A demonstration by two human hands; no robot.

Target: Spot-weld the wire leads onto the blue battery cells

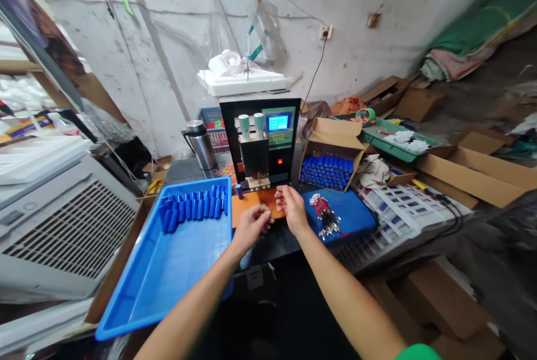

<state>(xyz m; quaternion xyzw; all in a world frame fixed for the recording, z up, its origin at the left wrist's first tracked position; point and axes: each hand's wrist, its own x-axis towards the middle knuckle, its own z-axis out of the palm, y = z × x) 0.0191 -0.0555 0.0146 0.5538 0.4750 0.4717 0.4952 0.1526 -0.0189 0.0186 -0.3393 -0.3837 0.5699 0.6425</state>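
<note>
Over the orange mat [241, 212], in front of a black spot welder [255, 150], both hands work close together. My left hand [252, 227] is closed in a pinch, thumb against the fingers; what it holds, if anything, is too small to make out. My right hand [291, 209] is curled with fingertips together below the welder's electrodes [259, 181], and a tiny pale bit shows at its fingers. One blue cylindrical battery cell [239, 192] stands upright on the mat, left of the electrodes and apart from both hands.
To the left, a blue tray [168, 276] holds rows of blue cells. A cardboard box [335, 128] of cells stands right of the welder. Red and black wire leads [325, 214] lie on a blue pad [356, 217]. A steel flask [200, 145] stands behind the tray.
</note>
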